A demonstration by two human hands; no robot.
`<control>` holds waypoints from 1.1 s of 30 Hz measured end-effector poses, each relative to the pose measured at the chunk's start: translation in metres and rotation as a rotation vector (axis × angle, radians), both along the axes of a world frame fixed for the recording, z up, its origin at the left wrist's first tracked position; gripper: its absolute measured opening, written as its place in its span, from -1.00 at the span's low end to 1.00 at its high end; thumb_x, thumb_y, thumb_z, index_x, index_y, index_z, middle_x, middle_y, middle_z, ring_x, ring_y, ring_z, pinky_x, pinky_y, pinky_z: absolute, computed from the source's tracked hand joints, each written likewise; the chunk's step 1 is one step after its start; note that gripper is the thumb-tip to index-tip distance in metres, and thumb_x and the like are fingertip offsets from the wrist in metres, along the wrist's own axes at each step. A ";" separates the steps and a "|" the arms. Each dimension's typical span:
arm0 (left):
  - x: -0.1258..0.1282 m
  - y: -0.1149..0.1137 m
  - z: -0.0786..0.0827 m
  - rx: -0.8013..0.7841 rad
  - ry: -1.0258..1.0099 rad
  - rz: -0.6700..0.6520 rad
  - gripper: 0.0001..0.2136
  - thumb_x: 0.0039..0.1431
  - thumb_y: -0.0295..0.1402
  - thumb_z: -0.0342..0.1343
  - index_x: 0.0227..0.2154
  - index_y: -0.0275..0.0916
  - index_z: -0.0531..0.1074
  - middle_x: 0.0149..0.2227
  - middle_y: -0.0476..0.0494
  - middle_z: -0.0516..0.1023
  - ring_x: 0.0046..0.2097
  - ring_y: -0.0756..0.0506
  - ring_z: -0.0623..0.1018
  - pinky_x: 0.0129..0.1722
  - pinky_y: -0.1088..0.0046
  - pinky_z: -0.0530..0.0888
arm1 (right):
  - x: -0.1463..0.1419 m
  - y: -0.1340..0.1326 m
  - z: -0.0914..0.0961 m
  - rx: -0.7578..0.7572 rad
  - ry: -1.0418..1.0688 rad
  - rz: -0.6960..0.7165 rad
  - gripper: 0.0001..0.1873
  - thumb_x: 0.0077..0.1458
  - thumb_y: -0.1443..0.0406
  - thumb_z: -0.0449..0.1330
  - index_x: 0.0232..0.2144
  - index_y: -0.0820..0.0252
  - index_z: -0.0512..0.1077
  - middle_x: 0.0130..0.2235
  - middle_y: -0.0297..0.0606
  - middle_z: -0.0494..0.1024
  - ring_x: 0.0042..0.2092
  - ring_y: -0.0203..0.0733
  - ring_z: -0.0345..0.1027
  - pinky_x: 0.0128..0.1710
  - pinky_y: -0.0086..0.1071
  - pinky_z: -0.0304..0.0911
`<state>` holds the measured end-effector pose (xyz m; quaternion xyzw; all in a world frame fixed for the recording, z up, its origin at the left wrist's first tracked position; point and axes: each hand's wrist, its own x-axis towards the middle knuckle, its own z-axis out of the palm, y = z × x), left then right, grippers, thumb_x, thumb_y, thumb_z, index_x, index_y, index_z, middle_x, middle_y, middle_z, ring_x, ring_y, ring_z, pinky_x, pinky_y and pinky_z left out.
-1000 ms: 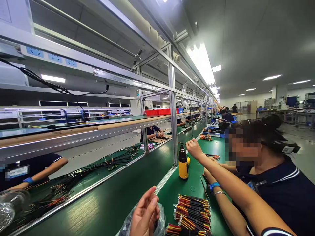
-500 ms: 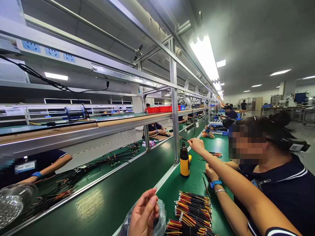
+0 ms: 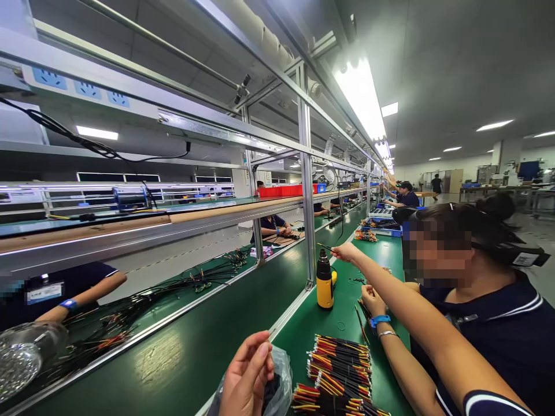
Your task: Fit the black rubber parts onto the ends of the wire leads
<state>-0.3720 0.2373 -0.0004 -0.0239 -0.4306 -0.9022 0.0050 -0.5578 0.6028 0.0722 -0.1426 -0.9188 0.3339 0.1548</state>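
My left hand (image 3: 250,372) is raised at the bottom with its thumb and curled fingers pressed together. What it pinches, if anything, cannot be made out. A clear plastic bag (image 3: 284,381) with dark contents lies just behind it. From the lower right my right hand (image 3: 343,252) reaches forward, closed on a thin dark wire (image 3: 326,247) with a yellowish tip. The wire is just above the upturned nozzle of a yellow and black heat gun (image 3: 324,284), which stands upright on the green bench. Stacked bundles of black, red and yellow wires (image 3: 340,367) lie between my hands and the bench edge.
A co-worker (image 3: 472,312) sits close on the right; their hand with a blue wristband (image 3: 380,319) is under my right forearm. A metal post (image 3: 307,219) rises beside the heat gun. Long dark cables (image 3: 173,294) lie across the line, where another person's arm (image 3: 93,292) rests.
My right hand has shifted slightly, and the wire in it has turned a little over the nozzle. My left hand has drifted slightly left. The heat gun stands where it was.
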 end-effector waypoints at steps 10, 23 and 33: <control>-0.005 0.000 -0.004 0.011 0.003 -0.007 -0.57 -0.40 -0.21 0.57 -0.38 -0.27 0.64 -0.54 0.00 0.52 -0.54 0.07 0.44 -0.59 0.66 0.41 | 0.015 -0.013 -0.017 0.839 0.266 0.011 -0.77 0.29 0.22 0.19 -0.08 0.25 0.46 -0.02 -0.17 0.52 -0.03 -0.09 0.43 -0.01 -0.09 0.37; 0.000 -0.002 0.001 0.007 0.007 -0.001 -0.59 -0.35 -0.20 0.55 -0.39 -0.28 0.64 -0.53 -0.02 0.51 -0.52 0.06 0.43 -0.56 0.65 0.40 | 0.019 -0.008 -0.027 1.202 0.371 0.001 -0.76 0.29 0.20 0.18 -0.11 0.26 0.45 -0.08 -0.18 0.52 -0.07 -0.11 0.43 -0.02 -0.10 0.35; 0.001 -0.004 0.002 0.019 0.010 -0.017 -0.59 -0.34 -0.19 0.55 -0.39 -0.29 0.63 -0.53 -0.01 0.49 -0.51 0.06 0.42 -0.55 0.65 0.40 | 0.034 -0.006 -0.021 0.989 0.291 -0.013 -0.78 0.28 0.23 0.19 -0.11 0.27 0.46 -0.04 -0.17 0.51 -0.01 -0.08 0.41 0.03 -0.07 0.33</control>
